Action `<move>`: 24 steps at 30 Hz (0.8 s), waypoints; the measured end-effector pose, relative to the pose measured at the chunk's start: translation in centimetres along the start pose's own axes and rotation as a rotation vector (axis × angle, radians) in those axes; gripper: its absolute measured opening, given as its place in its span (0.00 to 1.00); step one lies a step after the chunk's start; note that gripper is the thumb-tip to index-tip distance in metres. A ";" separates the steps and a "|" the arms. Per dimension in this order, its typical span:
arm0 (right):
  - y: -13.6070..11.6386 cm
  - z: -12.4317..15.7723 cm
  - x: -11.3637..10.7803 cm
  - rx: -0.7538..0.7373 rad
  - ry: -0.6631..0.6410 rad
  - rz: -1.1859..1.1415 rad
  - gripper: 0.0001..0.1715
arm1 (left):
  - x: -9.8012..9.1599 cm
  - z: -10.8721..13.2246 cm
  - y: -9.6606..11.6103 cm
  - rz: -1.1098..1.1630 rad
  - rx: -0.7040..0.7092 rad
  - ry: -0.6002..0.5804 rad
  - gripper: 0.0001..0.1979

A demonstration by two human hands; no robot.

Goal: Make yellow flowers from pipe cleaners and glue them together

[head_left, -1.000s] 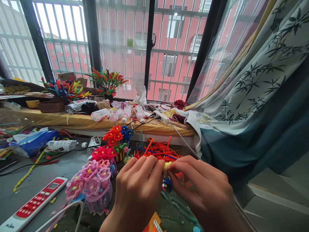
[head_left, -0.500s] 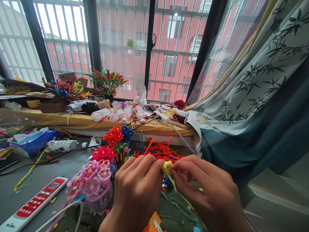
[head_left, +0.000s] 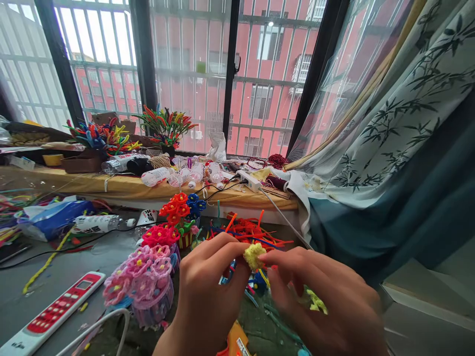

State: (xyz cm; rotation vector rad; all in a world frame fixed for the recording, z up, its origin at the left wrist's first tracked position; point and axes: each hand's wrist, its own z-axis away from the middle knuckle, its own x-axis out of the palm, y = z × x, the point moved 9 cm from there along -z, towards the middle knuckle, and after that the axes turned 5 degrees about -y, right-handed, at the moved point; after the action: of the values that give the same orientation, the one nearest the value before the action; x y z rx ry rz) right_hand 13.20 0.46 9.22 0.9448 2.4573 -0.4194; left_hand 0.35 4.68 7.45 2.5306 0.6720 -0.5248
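Observation:
A small, crumpled yellow ball of fuzzy pipe cleaner is pinched between the thumb and index finger of my left hand. From the other side, my right hand presses the ball with its index fingertip; the thumb is bent just below. A loose strip of yellow pipe cleaner shows at the right palm, and I cannot tell whether the curled fingers hold it. Below the hands lies an orange tool, partly hidden. Red pipe cleaners are heaped just beyond my hands.
Pink fuzzy flowers in a pot stand left of my hands, with red flowers behind. A red-and-white remote and a bottle lie further left. Several bottles and a power strip crowd the windowsill.
The right thumb and fingers have loosened and shifted right and down. More of the yellow ball shows in my left fingers, and the yellow strip at the right palm is more visible.

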 end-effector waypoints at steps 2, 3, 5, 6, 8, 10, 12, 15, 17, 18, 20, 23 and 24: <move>-0.2 -0.1 0.1 -0.019 -0.012 0.006 0.11 | -0.1 0.1 0.1 -0.014 0.004 0.004 0.09; -0.2 -0.1 0.2 -0.024 -0.021 0.006 0.11 | -0.1 0.1 0.1 -0.016 0.003 0.009 0.09; -0.3 -0.2 0.3 -0.032 -0.031 -0.002 0.10 | -0.2 0.2 0.2 -0.017 0.006 0.021 0.09; -0.3 -0.2 0.3 -0.034 -0.031 -0.007 0.10 | -0.3 0.2 0.1 -0.019 0.006 0.025 0.09; -0.2 -0.1 0.3 -0.033 -0.026 -0.017 0.10 | -0.3 0.3 0.0 -0.024 -0.003 0.031 0.09; -0.2 0.0 0.3 -0.030 -0.022 -0.031 0.10 | -0.3 0.2 0.0 -0.024 -0.010 0.029 0.09; -0.2 0.1 0.2 -0.032 -0.018 -0.053 0.10 | -0.4 0.2 0.0 -0.020 -0.008 0.037 0.09; -0.1 0.1 0.0 -0.026 -0.005 -0.072 0.10 | -0.5 0.1 0.1 -0.023 -0.017 0.041 0.09; 0.0 0.1 -0.1 -0.008 0.001 -0.066 0.10 | -0.5 0.1 0.0 -0.025 -0.015 0.035 0.09; 0.1 0.1 -0.1 -0.002 -0.001 -0.061 0.10 | -0.4 0.1 0.0 -0.025 -0.013 0.032 0.09; 0.0 0.0 0.1 -0.006 -0.016 -0.050 0.11 | -0.4 0.2 0.0 -0.029 -0.006 0.034 0.09; -0.2 -0.1 0.3 -0.026 -0.038 -0.048 0.11 | -0.4 0.3 0.0 -0.051 0.003 0.037 0.08; -0.2 -0.1 0.3 -0.028 -0.037 -0.050 0.10 | -0.4 0.3 0.1 -0.060 0.010 0.037 0.09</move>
State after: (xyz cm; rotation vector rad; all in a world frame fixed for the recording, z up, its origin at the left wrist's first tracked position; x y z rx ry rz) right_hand 12.84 0.53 9.19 0.8583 2.4510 -0.4146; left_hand 0.00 4.33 7.40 2.5422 0.7622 -0.5046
